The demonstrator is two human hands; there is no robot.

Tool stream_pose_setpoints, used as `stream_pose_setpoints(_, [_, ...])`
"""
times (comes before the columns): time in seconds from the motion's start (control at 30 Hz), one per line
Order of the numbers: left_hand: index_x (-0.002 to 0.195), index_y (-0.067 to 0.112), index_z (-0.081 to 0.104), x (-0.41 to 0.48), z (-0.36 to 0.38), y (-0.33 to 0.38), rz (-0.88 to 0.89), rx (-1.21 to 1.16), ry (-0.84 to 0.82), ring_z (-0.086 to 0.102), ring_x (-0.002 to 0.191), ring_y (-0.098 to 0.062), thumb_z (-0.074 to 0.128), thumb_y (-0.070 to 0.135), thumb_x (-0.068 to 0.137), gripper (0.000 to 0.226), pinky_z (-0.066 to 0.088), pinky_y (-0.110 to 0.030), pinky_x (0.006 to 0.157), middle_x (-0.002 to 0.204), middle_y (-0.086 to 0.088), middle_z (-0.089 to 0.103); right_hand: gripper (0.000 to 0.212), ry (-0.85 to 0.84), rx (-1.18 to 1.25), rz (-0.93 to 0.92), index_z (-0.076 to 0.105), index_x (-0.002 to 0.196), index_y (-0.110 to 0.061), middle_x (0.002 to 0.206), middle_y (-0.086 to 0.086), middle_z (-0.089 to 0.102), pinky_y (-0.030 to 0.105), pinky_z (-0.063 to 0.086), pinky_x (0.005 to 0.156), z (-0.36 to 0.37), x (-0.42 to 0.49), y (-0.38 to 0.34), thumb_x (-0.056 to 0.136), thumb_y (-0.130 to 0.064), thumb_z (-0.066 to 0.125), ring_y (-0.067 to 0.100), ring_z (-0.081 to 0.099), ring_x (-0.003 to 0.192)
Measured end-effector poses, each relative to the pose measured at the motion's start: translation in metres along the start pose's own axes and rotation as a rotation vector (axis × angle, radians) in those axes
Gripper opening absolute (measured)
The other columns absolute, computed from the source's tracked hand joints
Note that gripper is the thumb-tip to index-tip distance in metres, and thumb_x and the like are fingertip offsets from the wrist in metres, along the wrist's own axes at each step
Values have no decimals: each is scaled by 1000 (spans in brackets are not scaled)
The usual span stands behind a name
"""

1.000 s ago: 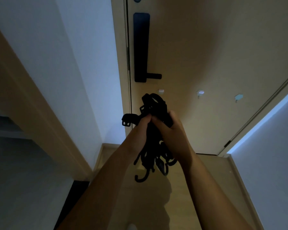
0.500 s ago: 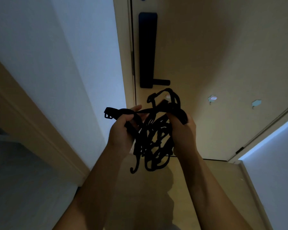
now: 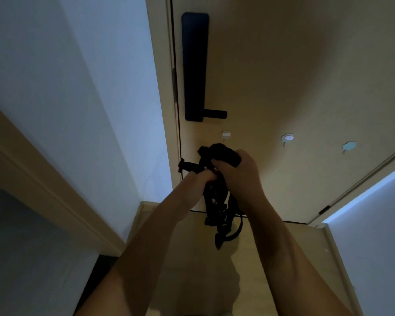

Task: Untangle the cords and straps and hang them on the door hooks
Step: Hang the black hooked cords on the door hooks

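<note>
Fingers (image 3: 208, 174): clenching on both sides, pinching one strand of the bundle (image 3: 214, 201) with the left hand (image 3: 198, 181) close to a buckle end (image 3: 187, 165), wrapping round the bundle's top with the right hand (image 3: 240, 176).
Bundle: hanging in the air between the two hands, just in front of the door (image 3: 283, 65), below the lock (image 3: 194, 65); not yet hung anywhere.
Handling: probably behaving as light, limp, slightly springy stuff, sagging and snagging on itself rather than slipping; showing no fragile part.
Loose ends: poking out leftward at the buckle end, dangling lowest as a curved end (image 3: 219, 240).
Best hold: likely lying at a free end, drawing one strand out while pinning the rest in the other hand.
Hooks (image 3: 225, 135): sitting bare in a row of three on the door, starting just above the bundle.
Around: bordering on a pale wall (image 3: 100, 87) to the left, hovering over a wooden floor (image 3: 203, 270).
</note>
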State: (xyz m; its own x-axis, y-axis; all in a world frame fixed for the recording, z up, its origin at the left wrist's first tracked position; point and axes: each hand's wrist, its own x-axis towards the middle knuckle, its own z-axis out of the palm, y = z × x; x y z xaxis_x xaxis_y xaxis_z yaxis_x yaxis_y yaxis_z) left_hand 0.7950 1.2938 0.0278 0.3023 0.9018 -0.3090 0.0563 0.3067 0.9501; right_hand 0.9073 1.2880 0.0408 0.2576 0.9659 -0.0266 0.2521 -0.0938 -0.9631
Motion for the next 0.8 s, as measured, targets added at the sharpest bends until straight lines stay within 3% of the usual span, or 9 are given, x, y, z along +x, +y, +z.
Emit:
stream_pose_setpoints(0.07, [80,15,63,5,6,-1,9,-125,23,62,72,-8,42,8,91,24,48,-18,68,75,2,64,21,-7,-152,-65,50,91,-11,76,-1,54,30,47,61,-2,-1,3,84,-26,63,15,54,69])
stream_pose_setpoints(0.17, [74,6,60,18,4,-1,-59,-284,228,61,67,-15,45,6,89,21,45,-25,67,76,-9,59,21,19,-288,-113,46,90,-13,74,-3,51,27,41,60,-10,-1,10,85,-27,61,14,50,67])
stream_pose_setpoints(0.27, [93,0,63,16,7,5,-126,-431,45,60,77,-22,40,30,92,38,50,-28,69,83,-13,63,16,34,-351,-121,44,90,-16,80,0,54,27,38,57,-15,-2,15,84,-22,56,19,51,73])
stream_pose_setpoints(0.33, [106,4,64,14,10,6,-237,-558,-86,59,97,-26,41,49,89,54,45,-34,88,102,-14,65,20,8,-393,-143,43,91,-17,87,2,56,25,37,58,-16,-5,16,84,-29,58,16,52,73])
stream_pose_setpoints(0.4, [114,9,64,19,12,6,-296,-602,-95,57,111,-26,50,51,85,53,42,-39,98,115,-11,65,26,-36,-440,-192,46,97,-18,92,-1,54,24,39,63,-17,-9,15,83,-35,60,14,52,77])
stream_pose_setpoints(0.5, [98,9,68,25,16,5,-236,-534,-35,64,92,-20,58,30,87,25,49,-33,86,94,-6,69,34,-135,-429,-243,51,107,-19,94,-6,53,25,45,72,-19,-10,17,79,-34,67,11,53,84])
stream_pose_setpoints(0.6, [78,10,66,27,15,3,-179,-477,28,64,69,-16,54,21,90,20,51,-30,73,70,-3,68,24,-145,-276,-166,55,92,-19,81,-4,58,24,51,64,-30,-4,17,77,-30,70,10,57,70])
stream_pose_setpoints(0.7, [71,9,59,30,9,-1,-89,-557,36,62,81,-23,48,17,91,24,48,-37,86,78,-8,66,23,-57,-139,-53,62,91,-8,67,-3,54,14,40,46,-40,5,22,80,-27,69,6,49,53])
stream_pose_setpoints(0.8, [64,12,52,31,2,0,-18,-703,34,63,74,-21,47,16,89,26,50,-33,79,73,-8,65,21,56,49,72,63,88,-5,59,-3,45,22,33,48,-46,12,24,82,-24,67,9,41,49])
